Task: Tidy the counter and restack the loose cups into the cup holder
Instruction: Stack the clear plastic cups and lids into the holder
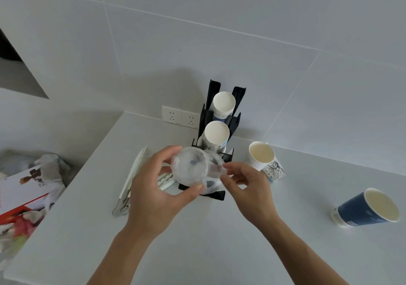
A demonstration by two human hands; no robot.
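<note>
A black cup holder stands against the wall, with white paper cup stacks in its back slot and middle slot. I hold a clear plastic cup over the holder's front slot. My left hand wraps around its rim and side. My right hand pinches its far end with the fingertips. A white printed paper cup stands just right of the holder. Farther right on the counter stands a dark blue paper cup.
A white flat lid or tray with metal tongs lies left of the holder. Two wall sockets sit behind it. Beyond the counter's left edge is a bin of crumpled paper and a red and white box.
</note>
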